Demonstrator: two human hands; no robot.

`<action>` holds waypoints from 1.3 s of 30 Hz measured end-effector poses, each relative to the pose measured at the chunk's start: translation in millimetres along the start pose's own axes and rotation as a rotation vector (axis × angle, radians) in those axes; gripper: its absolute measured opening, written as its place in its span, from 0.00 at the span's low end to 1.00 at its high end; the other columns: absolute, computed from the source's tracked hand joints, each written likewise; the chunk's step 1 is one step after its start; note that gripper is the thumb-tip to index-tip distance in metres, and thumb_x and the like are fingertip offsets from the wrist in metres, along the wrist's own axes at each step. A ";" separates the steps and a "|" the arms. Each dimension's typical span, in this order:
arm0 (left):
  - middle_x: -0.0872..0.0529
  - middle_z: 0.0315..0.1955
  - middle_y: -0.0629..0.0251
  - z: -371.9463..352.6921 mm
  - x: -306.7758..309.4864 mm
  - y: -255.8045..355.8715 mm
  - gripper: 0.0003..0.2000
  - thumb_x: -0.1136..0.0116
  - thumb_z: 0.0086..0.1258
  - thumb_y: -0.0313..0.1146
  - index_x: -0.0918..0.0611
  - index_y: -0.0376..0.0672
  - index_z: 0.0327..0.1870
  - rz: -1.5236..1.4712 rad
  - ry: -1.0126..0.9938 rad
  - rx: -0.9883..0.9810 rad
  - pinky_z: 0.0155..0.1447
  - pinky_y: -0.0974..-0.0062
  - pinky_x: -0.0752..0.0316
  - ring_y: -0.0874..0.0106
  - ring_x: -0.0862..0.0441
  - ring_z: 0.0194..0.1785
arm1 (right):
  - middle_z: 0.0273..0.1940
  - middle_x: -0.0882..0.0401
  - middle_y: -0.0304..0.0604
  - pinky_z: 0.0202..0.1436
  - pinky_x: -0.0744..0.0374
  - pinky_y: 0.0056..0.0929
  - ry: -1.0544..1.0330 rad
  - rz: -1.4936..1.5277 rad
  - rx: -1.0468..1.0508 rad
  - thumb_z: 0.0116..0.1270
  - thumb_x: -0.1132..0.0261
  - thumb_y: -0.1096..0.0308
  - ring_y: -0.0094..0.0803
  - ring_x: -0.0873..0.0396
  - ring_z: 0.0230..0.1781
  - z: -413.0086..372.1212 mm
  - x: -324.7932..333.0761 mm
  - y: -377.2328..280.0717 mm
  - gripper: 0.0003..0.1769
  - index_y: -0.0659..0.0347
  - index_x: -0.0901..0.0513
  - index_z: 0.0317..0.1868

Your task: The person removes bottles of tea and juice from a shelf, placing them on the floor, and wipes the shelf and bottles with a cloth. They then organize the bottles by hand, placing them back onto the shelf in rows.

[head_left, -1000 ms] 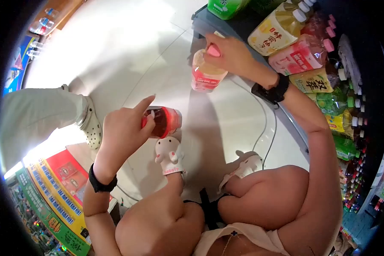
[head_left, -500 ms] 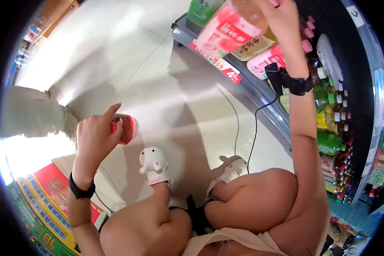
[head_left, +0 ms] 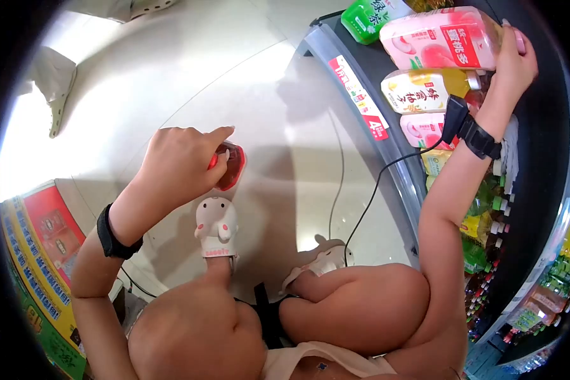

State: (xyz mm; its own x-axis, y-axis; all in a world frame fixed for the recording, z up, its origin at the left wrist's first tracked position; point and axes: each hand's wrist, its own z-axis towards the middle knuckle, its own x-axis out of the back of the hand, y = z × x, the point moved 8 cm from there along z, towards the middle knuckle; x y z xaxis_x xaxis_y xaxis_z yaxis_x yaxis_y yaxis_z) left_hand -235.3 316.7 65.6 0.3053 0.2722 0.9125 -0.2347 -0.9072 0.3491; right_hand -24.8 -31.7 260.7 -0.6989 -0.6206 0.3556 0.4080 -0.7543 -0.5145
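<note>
Pink bottle point(head_left: 440, 41) | in right hand point(head_left: 515, 66) | well apart from left hand point(head_left: 182, 159)

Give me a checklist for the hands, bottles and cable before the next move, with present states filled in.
1. Right hand has the large peach bottle: ok, gripped around its cap end.
2. Left hand has the dark red bottle: ok, in its grasp.
3. Peach bottle's weight borne by the shelf: cannot tell, its underside is hidden.
4. Black cable clear of the shelf's front edge: not ok, it crosses in front of that edge in this view; a snag seems possible.
5. Price label unobstructed: ok, nothing covers it.
</note>
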 end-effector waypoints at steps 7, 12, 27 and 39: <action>0.21 0.15 0.62 0.6 -13.1 -15.7 0.16 0.51 0.57 0.34 0.19 0.44 0.45 0.102 0.003 -0.001 0.25 0.69 0.30 0.64 0.24 0.19 | 0.28 0.22 0.41 0.29 0.25 0.27 0.121 0.107 0.027 0.60 0.37 0.67 0.28 0.22 0.25 -5.4 20.9 -19.6 0.10 0.62 0.23 0.39; 0.20 0.18 0.60 -3.2 -29.8 -29.1 0.16 0.50 0.56 0.33 0.20 0.45 0.47 0.087 -0.062 0.050 0.29 0.65 0.29 0.62 0.23 0.22 | 0.26 0.20 0.43 0.29 0.24 0.27 0.268 0.078 0.280 0.53 0.33 0.64 0.29 0.22 0.23 -17.0 53.1 -36.5 0.13 0.64 0.21 0.33; 0.21 0.16 0.62 -3.8 -40.4 -21.1 0.08 0.48 0.58 0.36 0.19 0.43 0.28 0.192 -0.072 -0.056 0.23 0.71 0.31 0.66 0.23 0.19 | 0.38 0.16 0.44 0.41 0.21 0.31 0.049 -0.418 0.310 0.51 0.32 0.46 0.36 0.18 0.38 11.0 -18.9 -17.2 0.25 0.58 0.16 0.40; 0.24 0.13 0.64 0.8 -44.2 -3.2 0.03 0.43 0.55 0.34 0.21 0.47 0.26 0.164 -0.025 -0.221 0.21 0.70 0.33 0.65 0.26 0.16 | 0.49 0.21 0.49 0.52 0.27 0.43 -0.327 -0.795 0.068 0.54 0.42 0.38 0.48 0.24 0.51 -14.9 -82.0 79.7 0.31 0.49 0.22 0.52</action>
State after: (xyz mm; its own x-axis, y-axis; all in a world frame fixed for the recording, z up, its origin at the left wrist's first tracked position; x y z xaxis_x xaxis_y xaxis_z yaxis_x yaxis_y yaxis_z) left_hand -247.3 307.3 24.0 0.2688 0.1164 0.9561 -0.4777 -0.8459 0.2373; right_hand 56.3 -37.7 178.8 -0.5917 0.0740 0.8027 -0.0888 -0.9957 0.0264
